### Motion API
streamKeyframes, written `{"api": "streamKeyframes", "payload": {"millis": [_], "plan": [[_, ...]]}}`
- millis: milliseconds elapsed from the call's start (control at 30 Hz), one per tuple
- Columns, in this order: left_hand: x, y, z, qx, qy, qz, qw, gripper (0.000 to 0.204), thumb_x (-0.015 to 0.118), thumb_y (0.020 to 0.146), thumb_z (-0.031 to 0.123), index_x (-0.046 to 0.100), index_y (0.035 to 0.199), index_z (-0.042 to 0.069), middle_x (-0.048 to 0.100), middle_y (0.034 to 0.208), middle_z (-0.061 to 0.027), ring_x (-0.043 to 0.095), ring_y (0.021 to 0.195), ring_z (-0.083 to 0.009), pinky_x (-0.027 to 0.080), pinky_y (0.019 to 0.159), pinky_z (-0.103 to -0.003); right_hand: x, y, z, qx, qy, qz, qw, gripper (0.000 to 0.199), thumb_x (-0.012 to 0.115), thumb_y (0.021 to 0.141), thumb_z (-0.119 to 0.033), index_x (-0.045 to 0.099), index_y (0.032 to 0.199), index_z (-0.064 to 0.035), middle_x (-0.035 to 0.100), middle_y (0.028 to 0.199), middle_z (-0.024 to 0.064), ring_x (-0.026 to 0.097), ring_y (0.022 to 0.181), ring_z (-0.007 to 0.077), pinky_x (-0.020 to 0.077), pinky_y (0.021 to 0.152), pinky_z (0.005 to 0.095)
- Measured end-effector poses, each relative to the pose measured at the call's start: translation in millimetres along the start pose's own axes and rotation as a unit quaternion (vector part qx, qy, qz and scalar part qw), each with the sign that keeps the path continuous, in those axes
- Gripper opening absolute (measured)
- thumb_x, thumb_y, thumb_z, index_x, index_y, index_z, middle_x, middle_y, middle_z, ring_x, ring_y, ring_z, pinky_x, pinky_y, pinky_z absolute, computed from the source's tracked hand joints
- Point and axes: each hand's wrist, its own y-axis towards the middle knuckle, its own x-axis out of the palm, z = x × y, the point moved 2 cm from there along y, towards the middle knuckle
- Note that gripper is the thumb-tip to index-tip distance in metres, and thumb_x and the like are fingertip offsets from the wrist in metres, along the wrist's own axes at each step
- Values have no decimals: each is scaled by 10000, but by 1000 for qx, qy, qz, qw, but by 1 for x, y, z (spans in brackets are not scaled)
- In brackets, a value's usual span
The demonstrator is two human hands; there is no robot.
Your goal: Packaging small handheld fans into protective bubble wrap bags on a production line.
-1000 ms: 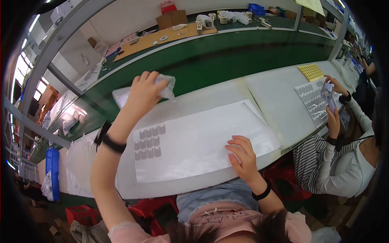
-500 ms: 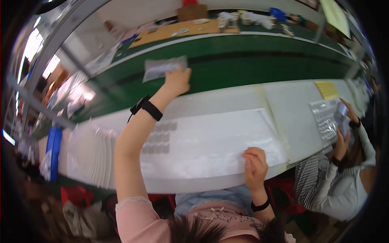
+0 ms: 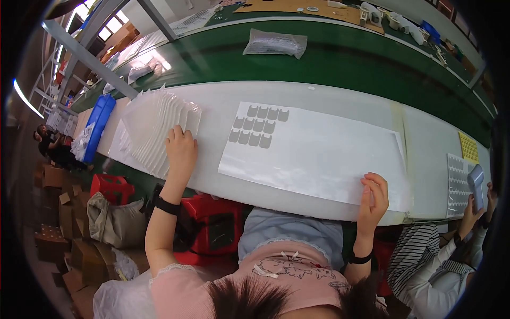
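My left hand rests at the near right edge of a fanned stack of translucent white plastic pouches, fingers bent down over it. It seems to have no pouch lifted; its fingertips are partly hidden. My right hand hovers at the near right part of a long white backing sheet, palm up with fingers curled and thumb apart, holding nothing I can see. Grey notched stickers sit in rows at the sheet's left end. Beyond the white table, a filled translucent pouch lies on the green conveyor belt.
A blue bin stands at the table's left end, near a grey metal post. At the right, a co-worker's hand holds a pale blue-grey object beside another sticker sheet and a yellow sheet. Red stools stand below.
My left hand has let go of the filled pouch on the belt and come back to the pouch stack. My right hand stays by the backing sheet. The view has shifted.
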Motion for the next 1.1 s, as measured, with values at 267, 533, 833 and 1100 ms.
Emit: {"api": "streamKeyframes", "payload": {"millis": [267, 533, 833, 1100], "plan": [[24, 10, 4, 35, -2, 94, 995, 81, 573, 714, 72, 555, 738, -4, 505, 901, -120, 481, 832, -287, 386, 669, -400, 1, -1, 1, 6, -5, 15, 1000, 123, 494, 803, -10, 600, 847, 33, 572, 953, 118, 542, 921, 246, 425, 819, 312], [20, 14, 21, 22, -18, 75, 997, 90, 580, 707, 92, 570, 737, 8, 519, 909, -107, 487, 856, -277, 387, 669, -397, -3, -6, 6, 23, 11, 20, 999, 134, 479, 829, -17, 594, 853, 47, 570, 966, 125, 538, 922, 236, 424, 817, 304], [-14, 7, 34, 22, -130, 81, 988, 51, 559, 717, 26, 535, 750, -5, 520, 803, -137, 530, 752, -298, 420, 638, -414, -1, -2, 2, 8, -7, 35, 999, 119, 495, 814, -12, 591, 849, 48, 572, 952, 130, 541, 909, 231, 424, 805, 295], [-107, -35, 164, 369, -397, 112, 833, 126, 534, 739, -26, 550, 862, -50, 556, 973, -174, 577, 899, -311, 489, 745, -358, -6, 2, -4, 143, 309, -29, 940, 280, 478, 852, -63, 496, 1121, 13, 577, 950, 118, 565, 826, 191, 460, 702, 272]]}}
